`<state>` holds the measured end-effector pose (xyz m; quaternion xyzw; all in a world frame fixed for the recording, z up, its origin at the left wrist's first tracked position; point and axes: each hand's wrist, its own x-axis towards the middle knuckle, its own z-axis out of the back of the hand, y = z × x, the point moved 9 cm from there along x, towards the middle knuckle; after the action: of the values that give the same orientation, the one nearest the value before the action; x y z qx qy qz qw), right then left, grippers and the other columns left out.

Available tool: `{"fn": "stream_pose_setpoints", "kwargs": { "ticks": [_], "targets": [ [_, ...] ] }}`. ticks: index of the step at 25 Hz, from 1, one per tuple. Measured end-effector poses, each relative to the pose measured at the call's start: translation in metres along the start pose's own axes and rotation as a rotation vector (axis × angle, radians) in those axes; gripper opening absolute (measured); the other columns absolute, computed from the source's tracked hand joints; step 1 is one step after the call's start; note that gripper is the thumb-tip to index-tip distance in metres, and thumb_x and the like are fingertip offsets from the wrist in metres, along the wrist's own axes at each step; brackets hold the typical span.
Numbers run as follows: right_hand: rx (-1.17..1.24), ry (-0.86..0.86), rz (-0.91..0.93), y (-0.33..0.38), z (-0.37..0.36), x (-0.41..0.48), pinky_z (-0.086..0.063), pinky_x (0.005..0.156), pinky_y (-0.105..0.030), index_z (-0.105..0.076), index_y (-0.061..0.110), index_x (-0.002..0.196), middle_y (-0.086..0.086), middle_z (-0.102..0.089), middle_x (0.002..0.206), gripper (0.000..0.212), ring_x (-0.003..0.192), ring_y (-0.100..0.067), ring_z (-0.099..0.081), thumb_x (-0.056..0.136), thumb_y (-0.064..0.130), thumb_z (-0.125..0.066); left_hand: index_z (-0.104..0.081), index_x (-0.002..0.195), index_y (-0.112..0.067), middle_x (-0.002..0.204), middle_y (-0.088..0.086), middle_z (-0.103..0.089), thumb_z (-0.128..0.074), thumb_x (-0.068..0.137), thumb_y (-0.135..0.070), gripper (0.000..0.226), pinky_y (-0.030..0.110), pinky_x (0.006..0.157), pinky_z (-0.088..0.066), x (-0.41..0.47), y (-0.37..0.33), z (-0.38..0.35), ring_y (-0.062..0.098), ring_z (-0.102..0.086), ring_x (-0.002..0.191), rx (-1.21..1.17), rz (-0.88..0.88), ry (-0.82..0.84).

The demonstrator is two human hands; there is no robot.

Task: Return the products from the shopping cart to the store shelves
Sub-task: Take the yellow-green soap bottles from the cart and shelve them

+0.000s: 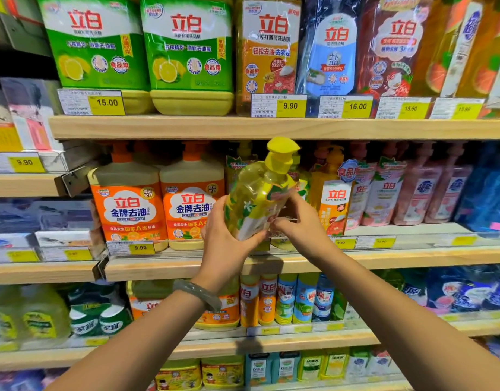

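Hands: left hand (225, 244) cups and right hand (301, 225) pinches the pump bottle (257, 196).
Risk: the tilted bottle may topple the orange jug (192, 213) just to its left.

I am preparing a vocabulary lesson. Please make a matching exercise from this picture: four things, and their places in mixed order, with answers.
1. yellow pump bottle
2. green lemon jugs
3. orange-label jugs
4. grey-green bracelet

A. on the highest shelf in view
B. on the left wrist
C. gripped by left hand and right hand
D. on the shelf below, left of the bottle

Pairs: 1-C, 2-A, 3-D, 4-B
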<state>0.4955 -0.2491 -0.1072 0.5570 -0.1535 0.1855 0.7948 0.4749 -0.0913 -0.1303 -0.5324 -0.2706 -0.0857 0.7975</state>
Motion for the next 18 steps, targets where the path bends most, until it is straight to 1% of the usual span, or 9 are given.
{"fn": "stream_pose_setpoints", "kwargs": {
  "ticks": [2, 3, 5, 8, 10, 12, 15, 17, 18],
  "targets": [
    [-0.026, -0.084, 0.019, 0.007, 0.01, 0.0, -0.053, 0.089, -0.042, -0.054, 0.019, 0.113, 0.004, -0.067, 0.102, 0.039, 0.1, -0.017, -0.064, 0.078, 0.008, -0.066, -0.031, 0.132, -0.031, 0.123, -0.011, -0.032, -0.083, 0.063, -0.041, 0.087, 0.035, 0.105, -0.033, 0.012, -0.013, 0.002, 0.014, -0.029, 0.125, 0.155, -0.119, 0.042],
    [-0.035, -0.114, 0.018, 0.009, 0.011, 0.0, -0.053, 0.089, -0.043, -0.053, 0.018, 0.114, 0.006, -0.066, 0.101, 0.039, 0.101, -0.018, -0.064, 0.08, 0.007, -0.066, -0.03, 0.132, -0.027, 0.121, -0.011, -0.029, -0.082, 0.063, -0.044, 0.088, 0.035, 0.105, -0.03, 0.02, -0.019, 0.003, 0.012, -0.025, 0.122, 0.241, -0.177, 0.064],
    [-0.021, -0.148, 0.033, 0.012, 0.009, -0.001, -0.053, 0.087, -0.038, -0.052, 0.021, 0.118, 0.01, -0.065, 0.102, 0.041, 0.1, -0.014, -0.063, 0.081, 0.009, -0.065, -0.029, 0.134, -0.023, 0.125, -0.004, -0.029, -0.078, 0.065, -0.05, 0.089, 0.036, 0.104, -0.029, 0.033, -0.025, 0.007, 0.009, -0.022, 0.115, 0.415, -0.24, 0.089],
    [0.022, -0.184, 0.057, 0.017, 0.007, 0.0, -0.051, 0.084, -0.029, -0.05, 0.031, 0.115, 0.016, -0.063, 0.103, 0.042, 0.1, -0.006, -0.061, 0.081, 0.01, -0.065, -0.026, 0.139, -0.02, 0.128, 0.005, -0.028, -0.074, 0.066, -0.053, 0.093, 0.034, 0.101, -0.027, 0.049, -0.023, 0.005, 0.019, -0.025, 0.115, 0.555, -0.223, 0.106],
    [0.008, -0.195, 0.048, 0.015, 0.005, 0.0, -0.048, 0.081, -0.023, -0.048, 0.031, 0.115, 0.018, -0.062, 0.102, 0.043, 0.097, -0.001, -0.059, 0.082, 0.008, -0.063, -0.026, 0.139, -0.021, 0.126, 0.005, -0.03, -0.078, 0.067, -0.038, 0.091, 0.033, 0.1, -0.03, 0.054, -0.016, -0.002, 0.022, -0.03, 0.116, 0.504, -0.172, 0.142],
    [-0.08, -0.192, 0.02, 0.007, 0.003, -0.001, -0.048, 0.083, -0.026, -0.046, 0.028, 0.121, 0.011, -0.064, 0.107, 0.044, 0.099, -0.008, -0.061, 0.083, 0.01, -0.062, -0.032, 0.135, -0.021, 0.119, 0.002, -0.037, -0.08, 0.065, -0.022, 0.085, 0.033, 0.094, -0.04, 0.054, -0.007, -0.011, 0.023, -0.041, 0.113, 0.444, -0.142, 0.178],
    [-0.218, -0.117, -0.044, -0.01, -0.003, 0.003, -0.047, 0.089, -0.032, -0.047, 0.023, 0.124, 0.003, -0.062, 0.119, 0.039, 0.109, -0.017, -0.058, 0.088, 0.02, -0.061, -0.036, 0.129, -0.025, 0.114, -0.002, -0.054, -0.085, 0.062, -0.031, 0.083, 0.032, 0.083, -0.05, 0.05, 0.006, -0.012, 0.018, -0.057, 0.103, 0.364, -0.093, 0.168],
    [-0.306, -0.056, -0.043, -0.018, -0.013, 0.01, -0.046, 0.094, -0.036, -0.047, 0.021, 0.126, 0.0, -0.057, 0.125, 0.038, 0.116, -0.02, -0.053, 0.091, 0.029, -0.058, -0.03, 0.13, -0.02, 0.112, 0.001, -0.063, -0.083, 0.067, -0.033, 0.083, 0.028, 0.074, -0.05, 0.049, 0.012, -0.009, 0.02, -0.064, 0.098, 0.343, -0.041, 0.153],
    [-0.339, -0.045, -0.028, -0.019, -0.017, 0.015, -0.045, 0.097, -0.037, -0.046, 0.021, 0.129, -0.002, -0.053, 0.127, 0.04, 0.12, -0.021, -0.05, 0.093, 0.033, -0.055, -0.028, 0.128, -0.018, 0.11, 0.002, -0.065, -0.079, 0.072, -0.035, 0.078, 0.027, 0.07, -0.049, 0.049, 0.015, -0.007, 0.021, -0.065, 0.095, 0.345, -0.009, 0.147]
  ]
}}
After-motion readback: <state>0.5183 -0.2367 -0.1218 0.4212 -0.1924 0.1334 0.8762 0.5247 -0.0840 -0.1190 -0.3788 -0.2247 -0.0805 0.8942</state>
